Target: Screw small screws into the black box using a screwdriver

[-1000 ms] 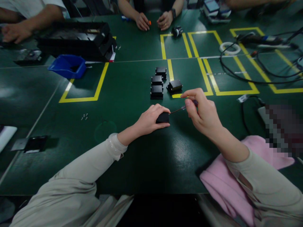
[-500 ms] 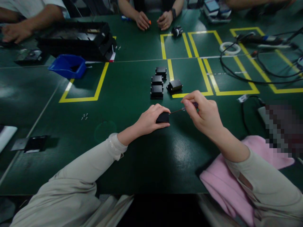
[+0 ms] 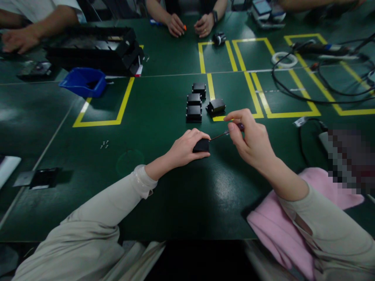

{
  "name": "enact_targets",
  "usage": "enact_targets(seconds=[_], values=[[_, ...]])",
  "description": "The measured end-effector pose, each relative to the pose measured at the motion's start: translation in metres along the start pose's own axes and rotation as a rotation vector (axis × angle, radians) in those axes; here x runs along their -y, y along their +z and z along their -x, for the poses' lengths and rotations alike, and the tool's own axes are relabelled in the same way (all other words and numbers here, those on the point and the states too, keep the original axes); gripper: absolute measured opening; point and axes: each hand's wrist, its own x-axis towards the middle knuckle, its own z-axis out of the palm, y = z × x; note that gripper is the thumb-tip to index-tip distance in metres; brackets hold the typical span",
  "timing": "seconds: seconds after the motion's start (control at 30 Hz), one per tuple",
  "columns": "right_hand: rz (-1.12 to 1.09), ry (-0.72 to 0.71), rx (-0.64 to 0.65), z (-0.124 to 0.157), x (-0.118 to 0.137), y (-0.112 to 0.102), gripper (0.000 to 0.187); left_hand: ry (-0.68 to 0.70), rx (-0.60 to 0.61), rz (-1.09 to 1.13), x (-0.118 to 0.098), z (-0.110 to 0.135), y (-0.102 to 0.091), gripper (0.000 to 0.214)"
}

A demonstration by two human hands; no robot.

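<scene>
A small black box point(image 3: 201, 146) rests on the green table, gripped between the thumb and fingers of my left hand point(image 3: 185, 149). My right hand point(image 3: 252, 134) is closed on the handle of a screwdriver point(image 3: 219, 136). The screwdriver's thin shaft slants down to the left, and its tip meets the right end of the box near a small screw. Beyond my hands, several similar black boxes point(image 3: 194, 112) stand in a short column. One more black box point(image 3: 217, 105) sits slightly turned to their right.
Loose screws point(image 3: 104, 144) lie at the left, below a blue bin point(image 3: 84, 82) and a long black tray point(image 3: 90, 50). A pink cloth point(image 3: 281, 222) lies under my right forearm. Black cables point(image 3: 275, 82) coil at the right. A co-worker's hands point(image 3: 190, 26) rest across the table.
My right hand has shifted slightly on the screwdriver, its fingers a little higher around the handle. My left hand and the black box have stayed in place.
</scene>
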Motion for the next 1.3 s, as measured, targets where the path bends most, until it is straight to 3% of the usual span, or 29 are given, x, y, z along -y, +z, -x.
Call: enact_targets(seconds=[1.3], values=[[0.055, -0.021, 0.003, 0.0005, 0.0, 0.001, 0.019, 0.008, -0.004, -0.004, 0.0007, -0.0001, -0.0002, 0.044]])
